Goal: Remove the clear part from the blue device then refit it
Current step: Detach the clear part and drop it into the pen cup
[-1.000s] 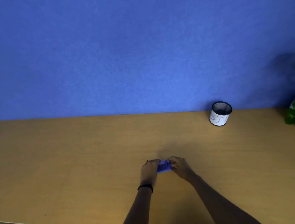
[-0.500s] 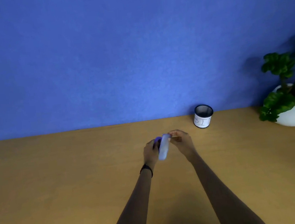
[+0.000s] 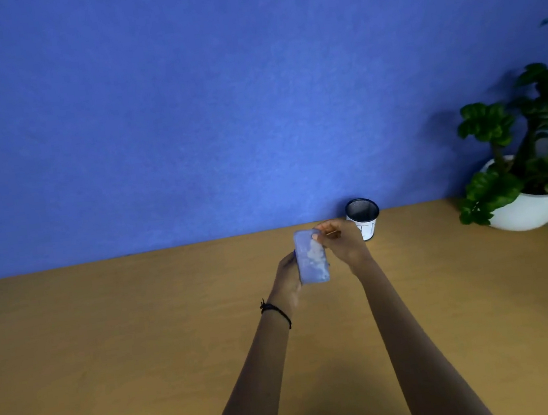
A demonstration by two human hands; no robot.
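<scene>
While the left hand [image 3: 286, 274] cradles the blue device [image 3: 312, 260] upright above the tabletop [image 3: 110, 348], steadying it from behind, the right hand [image 3: 340, 242] pinches its top corner, seemingly to peel the clear part, which looks still fitted.

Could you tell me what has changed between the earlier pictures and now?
The blue device has come up off the table, turned upright and held in the air by the left hand, while the right hand has shifted to pinch its top corner. The cup and plant stayed put.
</scene>
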